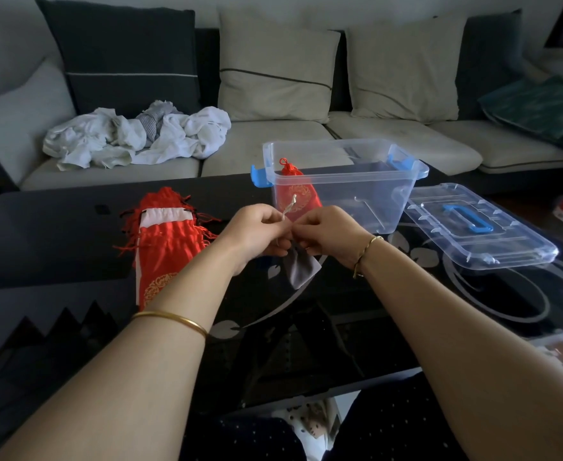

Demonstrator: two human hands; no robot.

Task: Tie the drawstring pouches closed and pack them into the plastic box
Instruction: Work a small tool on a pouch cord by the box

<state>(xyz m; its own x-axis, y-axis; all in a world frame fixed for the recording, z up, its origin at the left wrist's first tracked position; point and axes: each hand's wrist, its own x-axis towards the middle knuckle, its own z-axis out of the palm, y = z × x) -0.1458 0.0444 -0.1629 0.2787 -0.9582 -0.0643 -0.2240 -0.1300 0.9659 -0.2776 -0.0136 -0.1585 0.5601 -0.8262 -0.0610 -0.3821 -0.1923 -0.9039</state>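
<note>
Both hands are curling around a soft grey cloth pouch (301,269), which is hanging just below the fingers. The left hand (260,232) and right hand (330,234) are touching, each pinching the thin cream drawstring (288,207), whose loose end is sticking up above the fingertips. Just beyond the fingers a shiny red pouch (295,191) with a gold round pattern is leaning inside the clear plastic box (373,201). Its flat clear lid (479,227) is lying to the right of the fingers. Left of them a heap of red fringed pouches (163,234) is resting on the glossy black table (57,234). A pale sofa (273,141) is standing behind, carrying crumpled white cloth (133,138).
</note>
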